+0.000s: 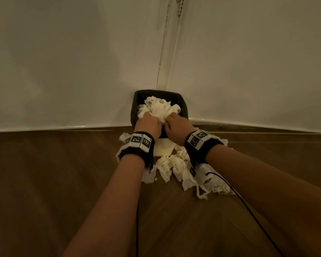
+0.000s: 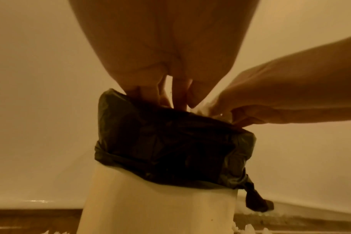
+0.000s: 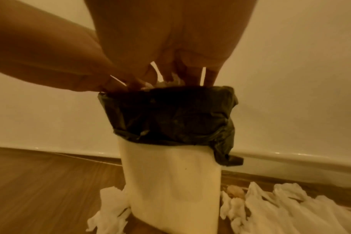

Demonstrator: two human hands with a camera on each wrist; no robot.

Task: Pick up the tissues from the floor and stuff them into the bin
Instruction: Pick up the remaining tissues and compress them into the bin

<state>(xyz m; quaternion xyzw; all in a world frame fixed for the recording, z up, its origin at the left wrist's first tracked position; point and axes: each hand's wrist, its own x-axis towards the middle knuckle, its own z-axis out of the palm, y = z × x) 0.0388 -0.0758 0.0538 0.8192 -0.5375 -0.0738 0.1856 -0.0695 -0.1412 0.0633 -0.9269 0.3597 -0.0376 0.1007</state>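
Tissues (image 1: 160, 108) fill the mouth of the bin (image 3: 170, 182), a cream tub with a dark bag (image 3: 170, 114) folded over its rim, standing in the corner where two pale walls (image 1: 63, 62) meet. Left hand (image 1: 148, 124) and right hand (image 1: 178, 125) sit side by side on the wad, fingers dug into the paper and closed on it. More crumpled tissues (image 1: 176, 167) lie on the wooden floor (image 1: 54, 173) around the bin's base.
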